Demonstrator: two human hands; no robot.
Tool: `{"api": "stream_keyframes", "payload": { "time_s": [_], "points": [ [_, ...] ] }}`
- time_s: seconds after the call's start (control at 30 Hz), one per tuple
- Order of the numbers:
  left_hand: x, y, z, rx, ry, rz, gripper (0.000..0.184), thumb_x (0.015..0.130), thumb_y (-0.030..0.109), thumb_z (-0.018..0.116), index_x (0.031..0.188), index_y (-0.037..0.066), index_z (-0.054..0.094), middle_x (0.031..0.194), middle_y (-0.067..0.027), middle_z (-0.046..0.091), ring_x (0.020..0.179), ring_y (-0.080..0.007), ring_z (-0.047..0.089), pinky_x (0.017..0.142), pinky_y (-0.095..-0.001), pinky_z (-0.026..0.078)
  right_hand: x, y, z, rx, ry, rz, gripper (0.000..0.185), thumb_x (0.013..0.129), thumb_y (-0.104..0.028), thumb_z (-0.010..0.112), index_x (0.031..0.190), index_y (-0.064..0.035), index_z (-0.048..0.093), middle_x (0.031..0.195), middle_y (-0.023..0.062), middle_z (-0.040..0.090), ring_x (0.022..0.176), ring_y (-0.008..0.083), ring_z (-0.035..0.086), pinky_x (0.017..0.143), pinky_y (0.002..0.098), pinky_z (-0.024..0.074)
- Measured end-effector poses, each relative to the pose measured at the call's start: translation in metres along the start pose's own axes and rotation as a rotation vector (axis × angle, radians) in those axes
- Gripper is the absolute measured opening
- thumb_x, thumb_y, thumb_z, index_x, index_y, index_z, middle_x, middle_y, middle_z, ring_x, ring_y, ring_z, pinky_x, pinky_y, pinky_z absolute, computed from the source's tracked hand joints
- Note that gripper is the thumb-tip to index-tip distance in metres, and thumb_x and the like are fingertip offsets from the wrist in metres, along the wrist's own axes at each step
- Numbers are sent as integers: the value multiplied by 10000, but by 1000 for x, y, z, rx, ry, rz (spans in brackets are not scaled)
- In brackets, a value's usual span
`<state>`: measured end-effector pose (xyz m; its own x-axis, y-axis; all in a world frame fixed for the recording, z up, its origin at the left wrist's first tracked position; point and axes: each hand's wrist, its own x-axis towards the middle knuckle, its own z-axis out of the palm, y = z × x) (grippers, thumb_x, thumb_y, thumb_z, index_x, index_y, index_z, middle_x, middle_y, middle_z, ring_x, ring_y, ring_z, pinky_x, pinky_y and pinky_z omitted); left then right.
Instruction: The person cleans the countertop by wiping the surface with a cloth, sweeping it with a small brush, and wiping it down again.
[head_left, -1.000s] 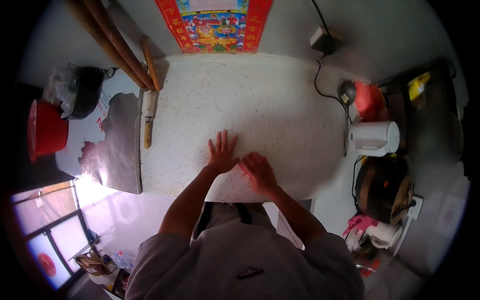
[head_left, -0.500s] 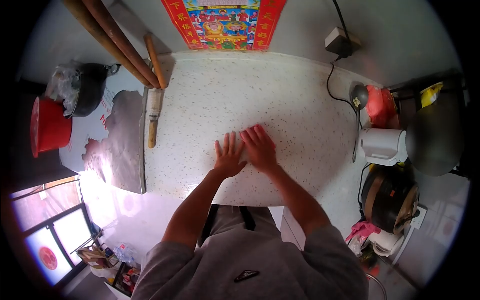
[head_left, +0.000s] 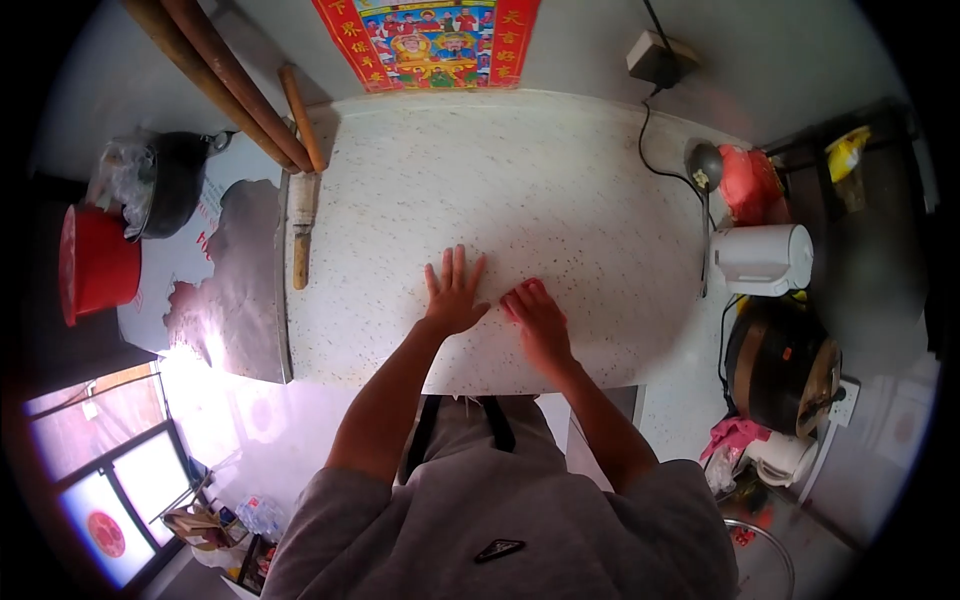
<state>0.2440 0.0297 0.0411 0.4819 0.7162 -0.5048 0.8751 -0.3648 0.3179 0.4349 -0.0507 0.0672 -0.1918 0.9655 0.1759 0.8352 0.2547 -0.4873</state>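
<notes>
My left hand [head_left: 456,297] lies flat on the speckled white countertop [head_left: 480,180], fingers spread, with nothing in it. To its right, my right hand [head_left: 540,325] presses on a red cloth [head_left: 520,292], its fingers bent over it. Parts of the cloth show at the fingertips and along the hand's right side; the rest is hidden beneath the hand. A small gap separates the two hands.
Left: a knife [head_left: 301,240], wooden rods [head_left: 230,85], a red bucket [head_left: 100,260] and a black pot [head_left: 178,185]. Right: a ladle [head_left: 705,170], a white kettle [head_left: 762,260], a dark rice cooker [head_left: 780,365] and a power cord [head_left: 655,165].
Since half a second ago, my right hand and the red cloth have moved toward me and to the right, away from my left hand. My left hand stays spread on the countertop.
</notes>
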Motion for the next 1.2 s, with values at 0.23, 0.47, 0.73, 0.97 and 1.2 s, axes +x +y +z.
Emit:
{"api": "stream_keyframes", "payload": {
  "time_s": [0.23, 0.47, 0.73, 0.97, 1.2],
  "points": [
    [4, -5, -3, -4, -58, 2, 954, 918, 467, 625, 1599, 226, 2, 1618, -227, -186, 1499, -397, -179, 1156, -644, -43, -33, 50, -5, 464, 520, 583, 386, 882, -79, 563, 1264, -29, 557, 1135, 159, 597, 1099, 305, 560, 984, 392, 452],
    [1, -22, 0, -89, -46, 51, 876, 918, 451, 631, 1596, 268, 107, 1646, -171, -124, 1518, -345, -142, 1183, -599, -18, -54, 63, -4, 631, 571, 891, 415, 881, -93, 506, 1285, -10, 545, 1223, 181, 598, 1140, 315, 576, 1002, 377, 442],
    [-46, -5, 27, -45, 243, 106, 832, 838, 293, 700, 1548, 208, 272, 1643, -159, 92, 1522, -358, 64, 1193, -597, 81, -36, 25, -24, -97, 140, 118, 515, 872, -153, 619, 1353, -27, 486, 1403, 210, 448, 1320, 430, 404, 1120, 561, 298],
    [-77, 9, 56, -135, 286, 171, 755, 827, 237, 666, 1502, 156, 340, 1641, -139, 130, 1525, -333, 72, 1208, -571, 39, -91, 22, 9, -25, 68, 168, 697, 876, -210, 639, 1467, 12, 344, 1541, 250, 292, 1416, 466, 277, 1157, 589, 242],
    [-78, 18, 66, -58, 246, 105, 887, 813, 382, 666, 1568, 189, 242, 1652, -138, 86, 1531, -332, 27, 1200, -587, 4, -113, 81, -34, -329, 35, 322, 730, 882, -309, 630, 1478, 4, 346, 1560, 223, 289, 1429, 447, 278, 1141, 599, 240]
  ]
}}
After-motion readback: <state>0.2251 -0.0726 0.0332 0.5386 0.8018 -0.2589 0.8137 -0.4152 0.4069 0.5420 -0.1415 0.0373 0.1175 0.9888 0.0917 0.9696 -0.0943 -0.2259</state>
